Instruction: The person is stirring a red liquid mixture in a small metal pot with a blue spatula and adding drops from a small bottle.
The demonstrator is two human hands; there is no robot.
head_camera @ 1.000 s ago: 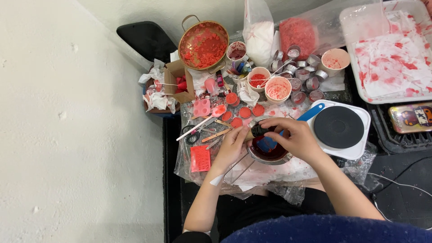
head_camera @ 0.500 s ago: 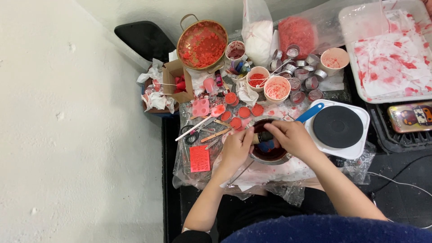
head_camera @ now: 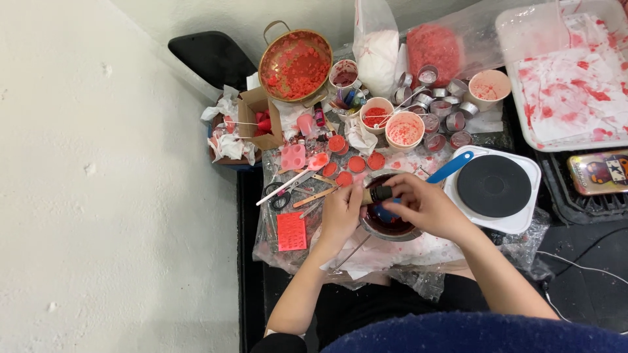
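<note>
Over the pot (head_camera: 386, 225) of dark red liquid, mid-counter: both hands meet on a small bottle (head_camera: 377, 194), held level. Left hand (head_camera: 340, 212) fingers grasp the pale end; right hand (head_camera: 425, 206) fingers pinch the dark cap end. Pot touches the hotplate (head_camera: 494, 186), its blue handle (head_camera: 450, 167) lying on the plate's edge. Red mould (head_camera: 292, 231) left of the hands.

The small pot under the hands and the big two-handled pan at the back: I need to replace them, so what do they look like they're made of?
Small pot: seemingly steel, grey shiny rim, dark red liquid inside. Two-handled pan: probably brass or copper-toned metal, warm golden rim and handle.
</note>
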